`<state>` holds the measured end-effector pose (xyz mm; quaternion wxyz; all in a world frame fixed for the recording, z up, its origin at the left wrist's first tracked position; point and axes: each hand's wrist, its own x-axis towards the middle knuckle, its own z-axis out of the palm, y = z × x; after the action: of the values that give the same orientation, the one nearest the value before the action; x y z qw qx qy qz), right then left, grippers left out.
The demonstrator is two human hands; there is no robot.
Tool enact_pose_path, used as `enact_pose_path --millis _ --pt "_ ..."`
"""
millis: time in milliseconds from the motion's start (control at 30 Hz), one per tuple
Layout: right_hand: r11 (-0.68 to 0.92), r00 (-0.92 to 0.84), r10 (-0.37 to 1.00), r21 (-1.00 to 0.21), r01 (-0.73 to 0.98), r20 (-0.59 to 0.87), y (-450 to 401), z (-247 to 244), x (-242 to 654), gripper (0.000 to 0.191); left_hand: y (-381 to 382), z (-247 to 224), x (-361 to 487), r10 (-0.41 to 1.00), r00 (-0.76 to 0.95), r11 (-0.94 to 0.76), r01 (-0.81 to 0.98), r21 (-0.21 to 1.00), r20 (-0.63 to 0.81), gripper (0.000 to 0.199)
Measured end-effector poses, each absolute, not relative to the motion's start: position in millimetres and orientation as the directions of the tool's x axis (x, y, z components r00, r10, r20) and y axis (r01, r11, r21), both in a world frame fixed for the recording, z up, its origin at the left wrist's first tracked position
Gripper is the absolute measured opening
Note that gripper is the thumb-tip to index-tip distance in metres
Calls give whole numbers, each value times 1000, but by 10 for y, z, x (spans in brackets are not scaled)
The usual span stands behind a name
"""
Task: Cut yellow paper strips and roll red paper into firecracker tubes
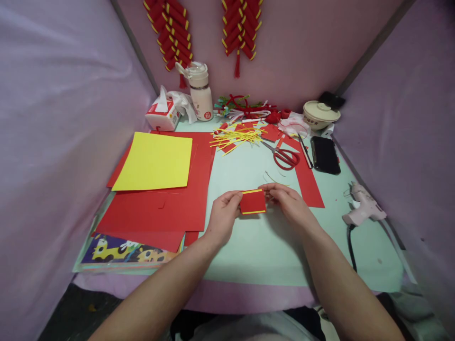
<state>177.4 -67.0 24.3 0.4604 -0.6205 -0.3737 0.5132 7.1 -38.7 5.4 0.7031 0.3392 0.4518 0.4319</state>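
Note:
Just above the front half of the table, a small red paper piece (253,202) with yellow strips along its top and bottom edges is held up. My left hand (227,210) pinches its left end between thumb and fingers. At the other end is my right hand (284,199), its fingers bent and closed against the paper's right edge. What the right fingertips do behind the paper is partly hidden. Beyond the hands lie a pair of red-handled scissors (285,159) and a pile of thin yellow paper strips (240,136).
Yellow sheet (154,161) and large red sheets (167,213) cover the left side. A glue gun (364,206) with a cord, a phone (325,155) and a lidded bowl (321,115) are at right. A bottle (201,97) and tissue pack (163,115) stand behind; paper firecrackers (241,28) hang on the wall.

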Motion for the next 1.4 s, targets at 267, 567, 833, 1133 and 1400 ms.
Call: enact_pose_path --millis 267,567,833,1133,1400 --pt "-293 121 952 -953 73 -283 -695 261 1778 18 -373 94 54 912 247 402 -367 839 -328 27" --pt "-300 215 937 -950 87 -276 -678 284 1802 21 -368 112 62 913 224 403 -361 841 -342 26" --pt "-156 290 952 -973 168 -103 -681 220 1796 21 -367 78 61 919 186 392 -373 841 -346 30" --pt "472 1 793 -615 632 609 -743 230 1712 23 -337 161 26 875 245 484 -490 726 -418 34" --pt "41 219 969 -949 313 114 -736 225 1679 26 -337 101 43 960 61 275 -383 882 -273 58"
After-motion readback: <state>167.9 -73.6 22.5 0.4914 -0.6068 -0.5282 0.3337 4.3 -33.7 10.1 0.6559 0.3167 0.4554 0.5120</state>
